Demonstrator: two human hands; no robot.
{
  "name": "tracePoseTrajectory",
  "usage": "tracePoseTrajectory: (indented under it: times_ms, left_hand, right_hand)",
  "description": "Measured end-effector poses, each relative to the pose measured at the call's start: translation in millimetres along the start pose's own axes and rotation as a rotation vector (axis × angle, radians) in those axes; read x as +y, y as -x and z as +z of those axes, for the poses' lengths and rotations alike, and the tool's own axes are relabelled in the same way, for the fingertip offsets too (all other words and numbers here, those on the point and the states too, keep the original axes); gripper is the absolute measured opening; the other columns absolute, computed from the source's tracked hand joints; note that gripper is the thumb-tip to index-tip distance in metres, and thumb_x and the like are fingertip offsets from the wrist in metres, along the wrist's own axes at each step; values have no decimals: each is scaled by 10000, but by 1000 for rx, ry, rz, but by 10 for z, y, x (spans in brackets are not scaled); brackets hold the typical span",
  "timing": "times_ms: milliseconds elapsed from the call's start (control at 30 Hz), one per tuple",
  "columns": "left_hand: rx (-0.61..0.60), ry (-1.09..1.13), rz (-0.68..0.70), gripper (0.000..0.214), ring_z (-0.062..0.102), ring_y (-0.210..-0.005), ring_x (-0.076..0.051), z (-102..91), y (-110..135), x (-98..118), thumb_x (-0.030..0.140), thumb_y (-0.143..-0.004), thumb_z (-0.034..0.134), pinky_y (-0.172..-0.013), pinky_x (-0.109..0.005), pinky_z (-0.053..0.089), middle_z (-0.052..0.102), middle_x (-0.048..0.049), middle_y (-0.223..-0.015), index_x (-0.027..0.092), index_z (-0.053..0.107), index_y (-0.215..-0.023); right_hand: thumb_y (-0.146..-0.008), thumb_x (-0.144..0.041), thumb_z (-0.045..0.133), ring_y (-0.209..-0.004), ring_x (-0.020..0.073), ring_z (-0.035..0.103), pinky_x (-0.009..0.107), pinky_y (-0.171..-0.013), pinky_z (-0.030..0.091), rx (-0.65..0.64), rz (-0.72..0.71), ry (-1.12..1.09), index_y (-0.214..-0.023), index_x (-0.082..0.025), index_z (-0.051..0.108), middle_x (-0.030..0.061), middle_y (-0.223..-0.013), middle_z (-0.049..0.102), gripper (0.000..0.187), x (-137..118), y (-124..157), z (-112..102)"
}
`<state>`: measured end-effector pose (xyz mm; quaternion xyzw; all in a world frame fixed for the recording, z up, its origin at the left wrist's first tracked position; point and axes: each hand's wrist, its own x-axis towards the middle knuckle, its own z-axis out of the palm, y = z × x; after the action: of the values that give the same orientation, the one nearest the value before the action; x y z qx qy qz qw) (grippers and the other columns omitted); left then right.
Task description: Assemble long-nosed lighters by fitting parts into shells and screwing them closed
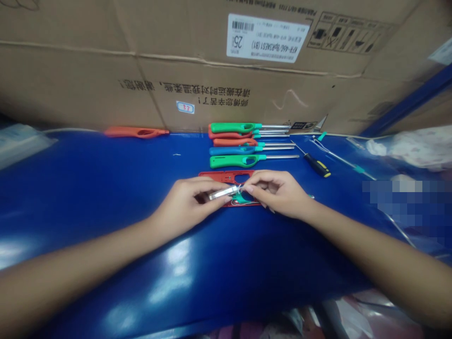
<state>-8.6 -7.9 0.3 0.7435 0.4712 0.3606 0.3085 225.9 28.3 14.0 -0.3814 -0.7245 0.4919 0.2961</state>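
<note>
My left hand (189, 200) pinches a small clear tube-shaped part (223, 192) over an open red lighter shell (226, 177) lying on the blue table (106, 188). My right hand (277, 190) has its fingers closed at the other end of that part, by a small teal piece (241, 198) in the shell. Both hands meet over the shell and hide its near half.
A row of finished long lighters, green (235, 127), orange (235, 141), blue (235, 150) and green (236, 161), lies behind the shell. A lone orange lighter body (136, 132) lies far left. A black-and-yellow screwdriver (316, 165) and thin metal rods lie right. Cardboard boxes (176, 56) wall the back.
</note>
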Motion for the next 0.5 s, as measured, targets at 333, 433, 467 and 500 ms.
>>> tracePoseTrajectory:
  times_ms: [333, 433, 467, 500]
  left_hand:
    - [-16, -45, 90, 206, 658, -705, -130, -1, 16, -27, 329, -907, 697, -616, -221, 500, 765, -38, -899, 215, 790, -1051]
    - [-25, -46, 99, 220, 679, -757, -157, -3, 18, -31, 339, -914, 688, -669, -245, 529, 769, -48, -907, 213, 790, -1063]
    - [-28, -44, 97, 225, 684, -769, -162, -4, 19, -33, 340, -915, 687, -685, -250, 536, 770, -50, -911, 211, 790, -1067]
    - [-33, -43, 94, 228, 687, -777, -164, -6, 20, -35, 340, -916, 686, -699, -253, 542, 770, -51, -918, 211, 789, -1073]
  right_hand:
    - [-870, -419, 681, -508, 68, 470, 222, -445, 368, 16, -9, -10, -853, -136, 670, -4, -695, 576, 284, 11, -9, 23]
    - [-877, -388, 671, -508, 67, 476, 216, -443, 373, 12, -18, -2, -847, -138, 665, -1, -704, 576, 252, 10, -5, 27]
    - [-880, -379, 667, -508, 66, 478, 216, -444, 376, 9, -18, 0, -849, -138, 664, 0, -712, 578, 243, 10, -4, 27]
    - [-881, -372, 664, -509, 66, 479, 217, -446, 379, 5, -18, 2, -852, -138, 664, 2, -720, 579, 236, 12, -4, 27]
